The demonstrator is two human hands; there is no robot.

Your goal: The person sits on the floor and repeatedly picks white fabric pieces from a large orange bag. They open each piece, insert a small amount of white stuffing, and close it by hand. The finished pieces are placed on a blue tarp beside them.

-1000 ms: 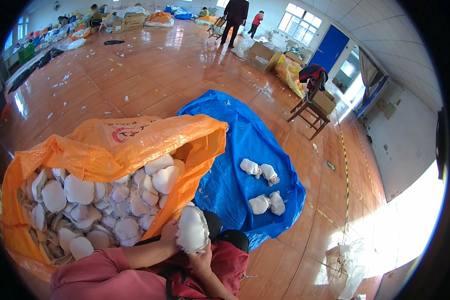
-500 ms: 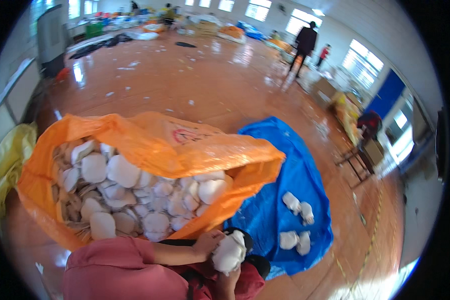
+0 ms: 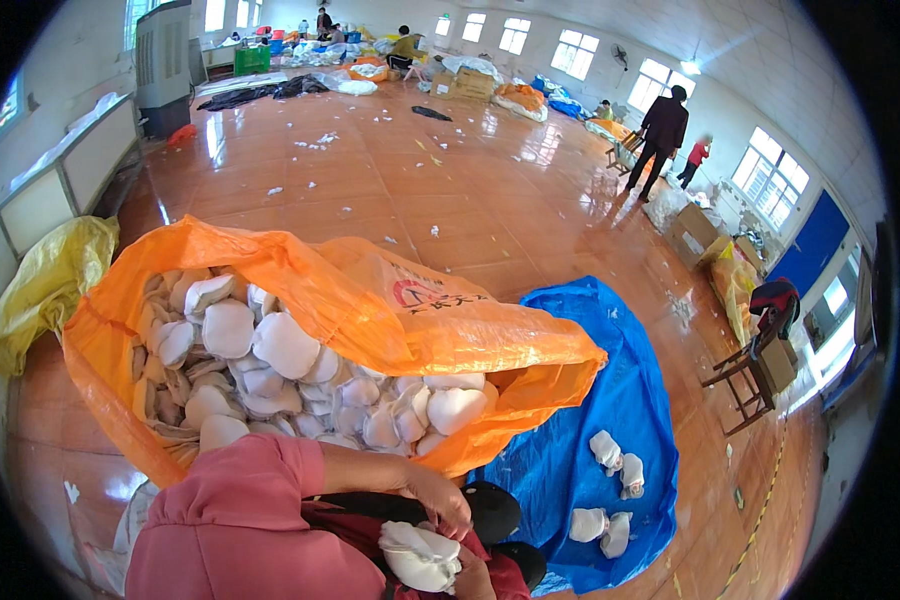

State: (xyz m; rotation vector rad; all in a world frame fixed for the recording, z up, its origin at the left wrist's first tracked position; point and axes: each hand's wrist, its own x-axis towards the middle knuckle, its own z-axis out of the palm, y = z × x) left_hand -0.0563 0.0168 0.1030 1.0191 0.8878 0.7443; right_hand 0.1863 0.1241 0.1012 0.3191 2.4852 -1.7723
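1. White bundle [image 3: 416, 556] sat low in view, over the person's lap, just below the orange sack's near edge.
2. Right hand [image 3: 474, 578]: fingers wrapped round the bundle's right end, gripping it.
3. Left hand [image 3: 444, 502]: just above the bundle, fingers bent down toward it; couldn't tell if they pinched anything.
4. Orange sack [image 3: 470, 335] lay open at front left, with white pads [image 3: 286, 345] heaped inside.
5. Blue sheet [image 3: 625, 370] lay right of the sack, partly overlapped by it; four small bundles [image 3: 588, 525] rested there in two pairs.
6. Yellow bag [image 3: 55, 290] was at far left; wooden chair [image 3: 750, 385] stood well apart at right; person in dark clothes [image 3: 662, 130] stood farther back on the tiled floor [image 3: 420, 180].
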